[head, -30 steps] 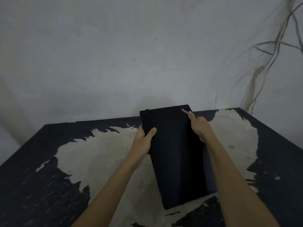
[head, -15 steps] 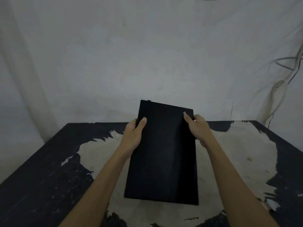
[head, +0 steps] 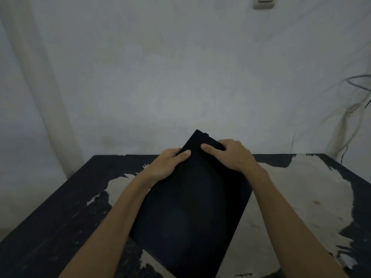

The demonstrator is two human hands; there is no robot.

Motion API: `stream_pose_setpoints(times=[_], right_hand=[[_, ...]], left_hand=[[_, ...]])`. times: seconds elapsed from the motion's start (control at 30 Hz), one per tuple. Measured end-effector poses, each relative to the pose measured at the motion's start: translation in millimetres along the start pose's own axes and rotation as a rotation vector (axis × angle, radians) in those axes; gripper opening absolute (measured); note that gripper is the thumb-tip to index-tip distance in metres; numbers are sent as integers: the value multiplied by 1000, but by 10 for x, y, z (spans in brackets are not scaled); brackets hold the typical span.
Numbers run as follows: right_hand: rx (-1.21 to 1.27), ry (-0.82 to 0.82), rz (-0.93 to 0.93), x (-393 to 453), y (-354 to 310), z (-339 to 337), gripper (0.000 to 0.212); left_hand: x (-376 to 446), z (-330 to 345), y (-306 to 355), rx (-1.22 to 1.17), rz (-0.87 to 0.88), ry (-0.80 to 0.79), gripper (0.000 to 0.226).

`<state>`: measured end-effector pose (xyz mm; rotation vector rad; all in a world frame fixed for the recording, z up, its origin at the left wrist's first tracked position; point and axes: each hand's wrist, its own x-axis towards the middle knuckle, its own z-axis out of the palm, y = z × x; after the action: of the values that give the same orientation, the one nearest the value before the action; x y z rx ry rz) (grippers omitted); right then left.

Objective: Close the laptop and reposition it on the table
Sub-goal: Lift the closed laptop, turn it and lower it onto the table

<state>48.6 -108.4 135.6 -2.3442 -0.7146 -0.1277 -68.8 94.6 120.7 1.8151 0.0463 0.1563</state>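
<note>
We have both hands clamped on the closed black laptop (head: 192, 199), gripping it near its far end. Our left hand (head: 167, 166) wraps the far left edge, thumb lying across the lid and the other fingers hidden behind the edge. Our right hand (head: 233, 156) covers the far right corner, thumb pointing inward over the lid toward the left thumb; the two thumbs sit close together but apart. The laptop runs lengthwise away from us between our forearms, turned at an angle so that its far end leans to the right and its near corner points down toward us. Its far end rises in front of the wall (head: 180, 77) beyond our hands. We cannot tell whether the near end rests on the table (head: 60, 217) or hangs just above it.

Under our arms the table is dark with big worn pale patches, the largest spreading out to the right of our right hand. Past our right hand, at the far right, thin cables (head: 353, 109) hang down the wall. High above our hands a pale wall switch (head: 264, 2) sits at the top edge of view.
</note>
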Motion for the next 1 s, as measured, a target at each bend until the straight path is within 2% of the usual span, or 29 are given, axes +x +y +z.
stream_pose_setpoints(times=[0.1, 0.27, 0.43, 0.57, 0.7, 0.8, 0.9, 0.93, 1.0], right_hand=[[175, -54, 70, 13, 25, -43, 78], [332, -42, 117, -14, 124, 2, 75], [508, 9, 188, -18, 221, -1, 72], [649, 125, 226, -20, 284, -6, 67], [746, 242, 268, 24, 309, -2, 68], [835, 290, 309, 44, 343, 45, 67], [936, 315, 375, 43, 371, 137, 62], [972, 325, 401, 37, 375, 172, 61], [1028, 334, 449, 32, 382, 242, 60]], left_hand=[[34, 10, 37, -9, -7, -43, 36], [99, 4, 74, 32, -41, -125, 40], [159, -118, 171, 136, -61, -109, 41], [123, -345, 169, 346, 62, 72, 33], [38, -619, -16, 555, 175, 479, 30], [-62, -746, -257, 413, 212, 613, 32], [-190, -712, -490, 63, 183, 555, 54], [-227, -668, -566, -15, 189, 533, 56], [-271, -563, -720, -90, 218, 503, 45]])
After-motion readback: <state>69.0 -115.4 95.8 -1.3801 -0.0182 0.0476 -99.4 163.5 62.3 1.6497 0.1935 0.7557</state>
